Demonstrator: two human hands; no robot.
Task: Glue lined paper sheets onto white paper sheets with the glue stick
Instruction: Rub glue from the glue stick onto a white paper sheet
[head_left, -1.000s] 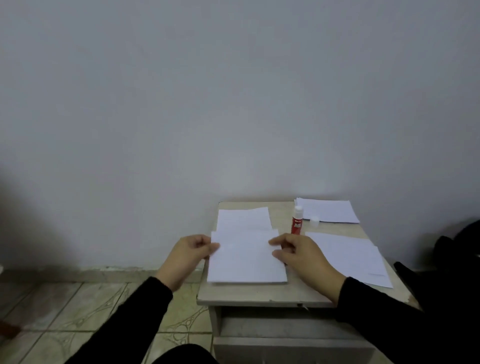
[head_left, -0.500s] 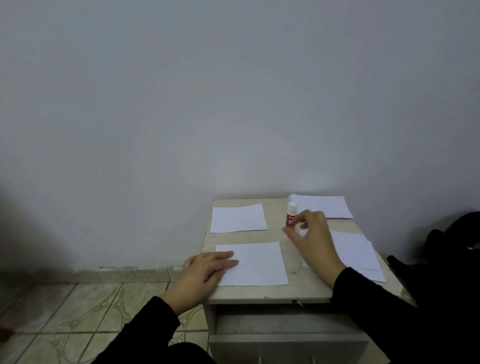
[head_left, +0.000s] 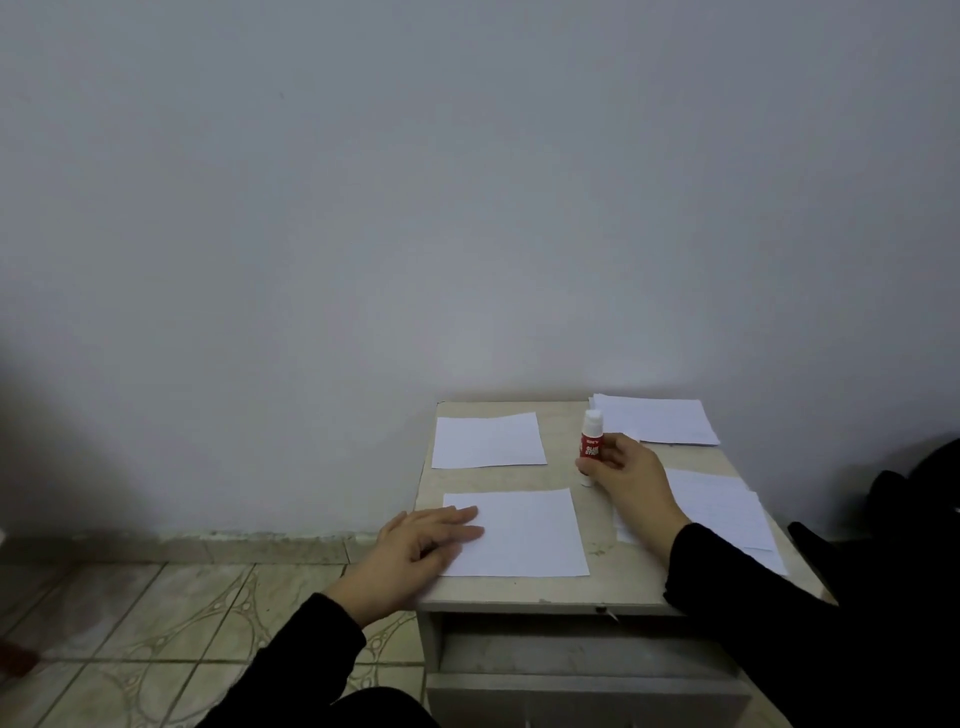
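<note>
A red and white glue stick stands upright near the middle of the small table, and my right hand is closed around its lower part. My left hand lies flat, fingers apart, on the left edge of a white sheet at the table's front. A second single sheet lies behind it at the back left. A stack of sheets sits at the back right. More sheets lie on the right, partly under my right forearm. I cannot tell which sheets are lined.
The table stands against a plain grey wall, with an open compartment below its top. Tiled floor lies to the left. A dark object sits at the right edge of the view.
Both hands first held the front sheet over the table. It now lies flat under my left hand. My right hand went back to the glue stick and closed on it.
</note>
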